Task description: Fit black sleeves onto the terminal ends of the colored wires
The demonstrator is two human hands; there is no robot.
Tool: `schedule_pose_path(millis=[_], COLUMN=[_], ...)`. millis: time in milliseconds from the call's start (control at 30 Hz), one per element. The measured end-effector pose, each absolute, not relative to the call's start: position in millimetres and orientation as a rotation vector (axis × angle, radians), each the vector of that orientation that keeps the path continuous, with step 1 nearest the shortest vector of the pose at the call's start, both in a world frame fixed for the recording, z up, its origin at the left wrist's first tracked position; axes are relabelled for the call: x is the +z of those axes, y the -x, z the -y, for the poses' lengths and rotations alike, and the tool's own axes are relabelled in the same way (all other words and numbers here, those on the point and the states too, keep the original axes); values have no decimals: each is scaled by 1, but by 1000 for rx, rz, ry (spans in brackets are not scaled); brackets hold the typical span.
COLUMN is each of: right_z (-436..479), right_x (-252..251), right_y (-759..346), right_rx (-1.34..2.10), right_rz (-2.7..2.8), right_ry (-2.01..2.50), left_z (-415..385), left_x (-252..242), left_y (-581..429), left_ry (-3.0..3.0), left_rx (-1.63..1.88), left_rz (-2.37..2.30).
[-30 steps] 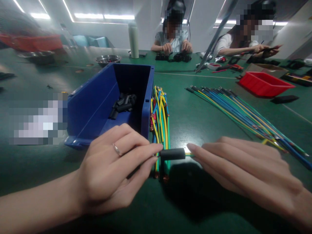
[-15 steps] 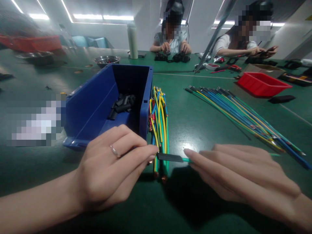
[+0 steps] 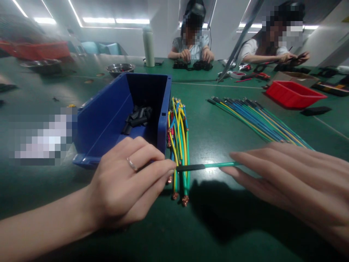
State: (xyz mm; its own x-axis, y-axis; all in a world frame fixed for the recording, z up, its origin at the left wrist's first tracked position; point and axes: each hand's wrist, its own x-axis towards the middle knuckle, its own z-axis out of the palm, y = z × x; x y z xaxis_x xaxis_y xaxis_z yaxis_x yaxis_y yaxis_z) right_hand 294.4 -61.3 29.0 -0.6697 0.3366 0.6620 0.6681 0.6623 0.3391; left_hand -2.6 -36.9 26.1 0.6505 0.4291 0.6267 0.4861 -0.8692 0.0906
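Observation:
In the head view, my left hand (image 3: 133, 182) wears a ring and pinches the far left end of a black sleeve (image 3: 191, 167). That sleeve sits around a green wire (image 3: 218, 165), which runs rightward, roughly level above the table. My right hand (image 3: 283, 182) is at the wire's right part, thumb and fingers parted with the wire running between them. The wire's right end is hidden by this hand. Beneath the sleeve lies a bundle of yellow, green, blue and red wires (image 3: 181, 145) with bare copper ends. Left of it, a blue bin (image 3: 100, 112) holds black sleeve pieces (image 3: 139, 118).
Sleeved wires (image 3: 253, 116) lie fanned at the right, beyond my right hand. Behind them is a red tray (image 3: 296, 94). A metal bowl (image 3: 120, 68) and a pale bottle (image 3: 148, 47) stand at the back. Two people sit across the green table (image 3: 212, 123).
My right hand has moved right along the green wire and its fingers have parted, exposing more wire. The sleeve has risen slightly and levelled. My left hand keeps its pinch.

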Motion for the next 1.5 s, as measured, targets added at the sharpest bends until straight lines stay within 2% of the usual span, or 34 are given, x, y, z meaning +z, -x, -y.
schedule_pose_path(millis=[33, 167, 333, 667, 867, 1067, 1267, 1500], right_z=[61, 55, 41, 25, 24, 24, 30, 25], right_x=[30, 29, 23, 10, 8, 15, 28, 21], right_y=[-296, -299, -303, -305, -301, -311, -339, -335], right_rx=[-790, -856, -800, -422, -437, -430, -176, -13], right_rz=[2356, 2274, 2129, 2306, 2399, 2439, 2589, 2552], right_ry=[886, 748, 1077, 1691, 1775, 1825, 1730, 1925], left_z=[37, 36, 38, 44, 48, 45, 43, 41], left_x=[26, 23, 23, 20, 19, 21, 22, 24], left_y=[2, 2, 4, -5, -11, -15, -16, -18], left_ry=[2768, 2789, 2804, 2818, 3006, 3051, 3054, 3055], left_rx=[-1014, -1052, -1207, -822, -588, -562, -593, -574], left_rz=[769, 746, 721, 231, 78, 30, 103, 111])
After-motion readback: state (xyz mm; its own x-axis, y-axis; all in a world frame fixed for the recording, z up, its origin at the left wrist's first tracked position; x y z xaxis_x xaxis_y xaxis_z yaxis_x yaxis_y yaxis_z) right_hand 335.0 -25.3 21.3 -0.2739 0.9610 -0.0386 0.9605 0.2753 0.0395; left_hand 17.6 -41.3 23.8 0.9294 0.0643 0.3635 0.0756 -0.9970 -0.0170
